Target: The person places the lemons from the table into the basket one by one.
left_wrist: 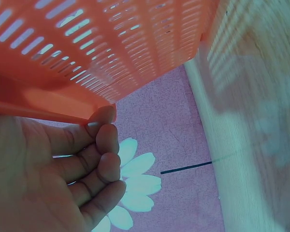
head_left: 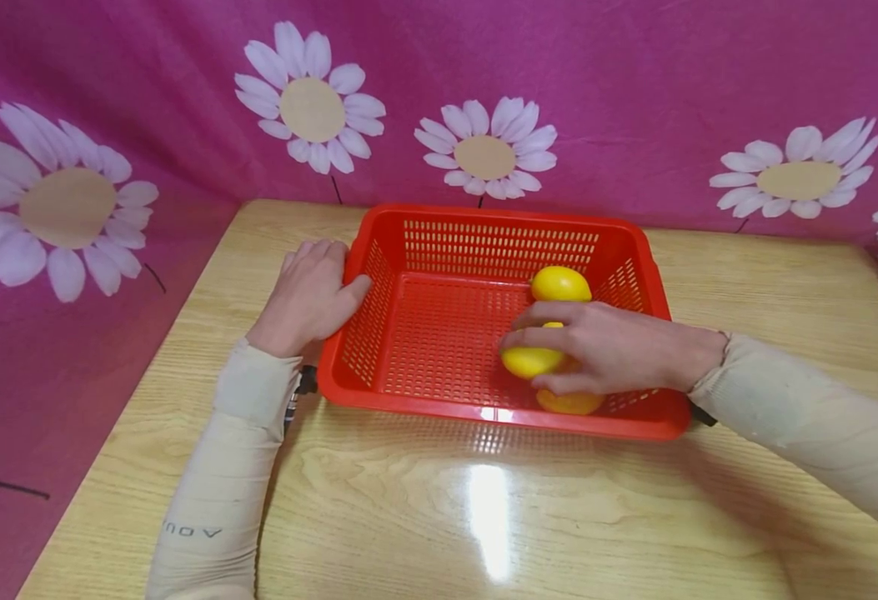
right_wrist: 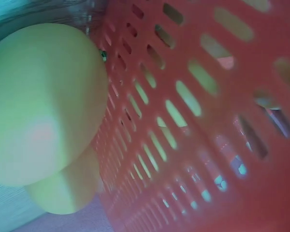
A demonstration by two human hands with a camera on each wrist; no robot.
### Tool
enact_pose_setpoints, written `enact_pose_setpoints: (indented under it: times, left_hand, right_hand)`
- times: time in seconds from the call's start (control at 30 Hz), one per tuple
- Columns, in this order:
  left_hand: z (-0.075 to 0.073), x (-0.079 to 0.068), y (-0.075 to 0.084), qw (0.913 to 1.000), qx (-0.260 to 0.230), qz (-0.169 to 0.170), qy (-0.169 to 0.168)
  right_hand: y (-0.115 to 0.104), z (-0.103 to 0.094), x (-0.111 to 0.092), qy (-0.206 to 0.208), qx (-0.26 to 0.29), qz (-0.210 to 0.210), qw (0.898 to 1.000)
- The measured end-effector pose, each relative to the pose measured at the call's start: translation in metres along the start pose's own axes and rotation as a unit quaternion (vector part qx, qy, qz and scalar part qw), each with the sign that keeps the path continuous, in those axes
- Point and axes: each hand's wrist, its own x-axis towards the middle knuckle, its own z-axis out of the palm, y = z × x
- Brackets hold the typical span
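A red plastic basket (head_left: 439,321) with slotted walls stands on the table. At its left end my left hand (head_left: 311,296) holds the rim, thumb over the top and fingers outside. The left wrist view shows those fingers (left_wrist: 94,159) loosely bent, the index fingertip against the rim's underside. Inside the basket, toward the right, my right hand (head_left: 604,346) grips a lemon (head_left: 532,362) from above, its fingers partly covering it. Another lemon (head_left: 561,284) lies behind the hand, and a yellow-orange fruit (head_left: 569,402) shows below it. Close in the right wrist view is a large yellow fruit (right_wrist: 43,106).
The wooden table (head_left: 401,517) extends in front of the basket and to both sides. A pink cloth (head_left: 604,75) with white daisies hangs behind it and at the left. A dark strap (head_left: 305,381) shows at the left wrist.
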Motion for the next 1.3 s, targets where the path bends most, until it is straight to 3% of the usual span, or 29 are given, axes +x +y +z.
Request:
enact_pose_setpoints:
  times: [0.3,0.47,0.7,1.3]
  left_hand:
    - [0.000,0.001,0.000,1.0000,0.005,0.006,0.004]
    - [0.000,0.002,0.000,1.0000,0.004,0.006,0.005]
    - [0.000,0.001,0.000,0.9999,0.002,0.009,0.009]
    - [-0.001,0.000,0.001,1.0000,-0.007,-0.002,-0.003]
  right_hand:
    - [0.005,0.006,0.000,0.016,-0.019,-0.050,0.998]
    - [0.005,0.006,-0.001,-0.006,-0.011,-0.046,0.999]
    - [0.004,0.010,-0.003,-0.028,-0.016,-0.077,0.996]
    - [0.003,0.009,-0.004,-0.054,-0.005,-0.032,0.998]
